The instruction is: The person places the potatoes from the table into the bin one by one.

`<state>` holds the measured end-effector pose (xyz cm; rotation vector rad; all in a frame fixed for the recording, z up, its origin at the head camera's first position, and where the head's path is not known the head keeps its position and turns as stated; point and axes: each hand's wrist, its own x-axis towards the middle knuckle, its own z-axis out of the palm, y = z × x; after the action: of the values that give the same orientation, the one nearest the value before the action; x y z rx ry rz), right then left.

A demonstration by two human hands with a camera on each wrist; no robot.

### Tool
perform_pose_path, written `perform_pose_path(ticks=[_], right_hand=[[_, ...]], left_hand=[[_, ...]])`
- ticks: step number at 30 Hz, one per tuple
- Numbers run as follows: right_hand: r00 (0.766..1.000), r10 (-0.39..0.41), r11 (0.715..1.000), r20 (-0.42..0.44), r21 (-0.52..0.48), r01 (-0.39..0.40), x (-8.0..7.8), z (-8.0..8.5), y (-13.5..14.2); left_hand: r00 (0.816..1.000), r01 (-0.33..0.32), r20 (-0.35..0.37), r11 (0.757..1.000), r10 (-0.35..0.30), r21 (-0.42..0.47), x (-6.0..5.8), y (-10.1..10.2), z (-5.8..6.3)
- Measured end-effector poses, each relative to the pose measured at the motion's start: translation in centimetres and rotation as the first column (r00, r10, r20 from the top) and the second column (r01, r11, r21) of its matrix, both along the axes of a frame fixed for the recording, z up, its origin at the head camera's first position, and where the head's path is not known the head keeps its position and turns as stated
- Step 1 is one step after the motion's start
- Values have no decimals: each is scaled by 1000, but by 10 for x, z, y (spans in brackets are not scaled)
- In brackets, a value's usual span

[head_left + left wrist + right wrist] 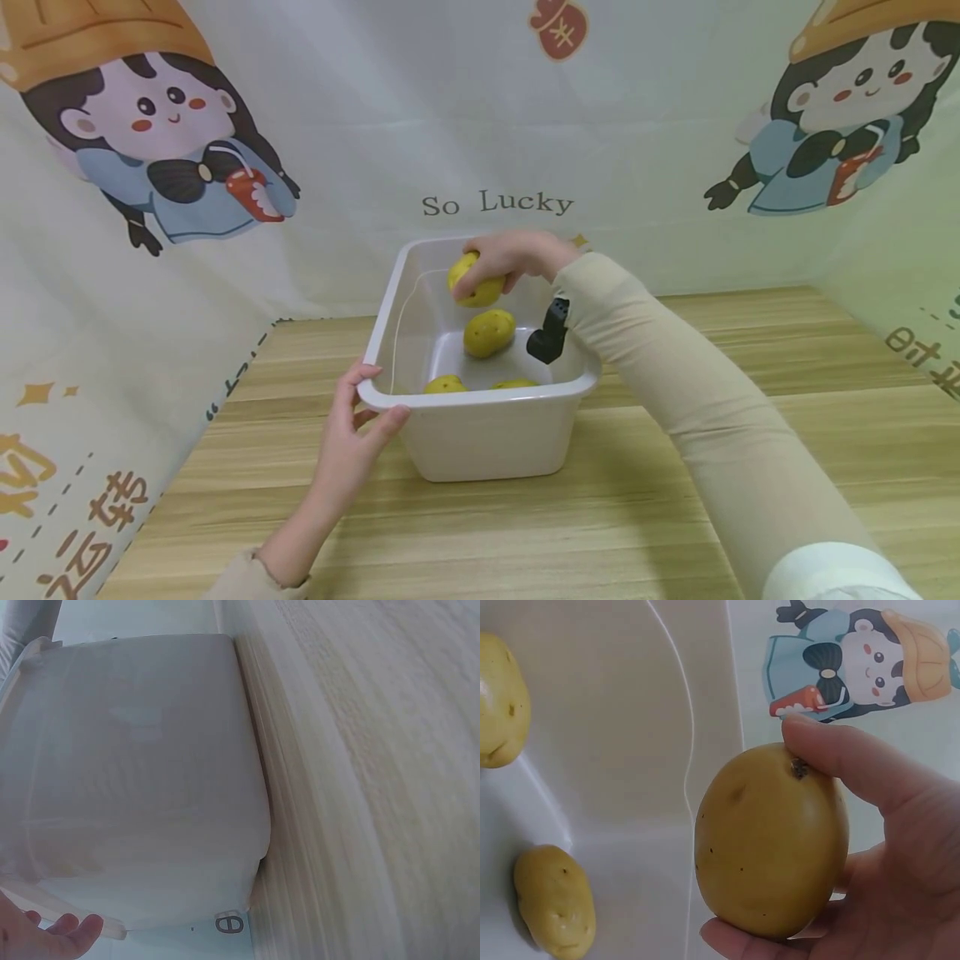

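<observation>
A white plastic basin (487,437) stands on the wooden table. My right hand (517,254) grips a yellow potato (487,292) above the far part of the basin, inside its rim. The right wrist view shows this potato (769,847) between thumb and fingers, with a dark spot near the thumb. Below it, another potato (489,333) lies on the basin floor. Two more potatoes, one at the near left (446,384) and one at the near middle (514,384), are partly hidden by the front wall. My left hand (360,417) holds the basin's near left corner, thumb outside the rim.
The wooden table (300,467) stretches to both sides of the basin. A printed cloth (360,100) with cartoon figures and lettering hangs behind and along the sides. A black wrist camera (550,333) hangs from the right sleeve, inside the basin's right side.
</observation>
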<state>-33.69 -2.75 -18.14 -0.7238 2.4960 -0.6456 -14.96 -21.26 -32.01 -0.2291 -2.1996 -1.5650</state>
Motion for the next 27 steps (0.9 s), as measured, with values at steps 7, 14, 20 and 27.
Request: perform_pose_path(ticks=[7,14,20,27], right_hand=[[998,-50,997,47,-54,52,1,-2,1],[992,-112,987,63,-105,118,5,5,9],[993,-115,986,10,-122,116,12,14,23],[976,-139,967,-170,-236,96,32,25,60]], left_hand=[[1000,6,-1,1000,-6,6,0,1,0],[1000,4,-2,1000,-4,-4,-2,0,-1],[1000,9,17,1000,-9,-15,-2,0,-1],[998,15,67,987,-5,-157,2,-6,10]])
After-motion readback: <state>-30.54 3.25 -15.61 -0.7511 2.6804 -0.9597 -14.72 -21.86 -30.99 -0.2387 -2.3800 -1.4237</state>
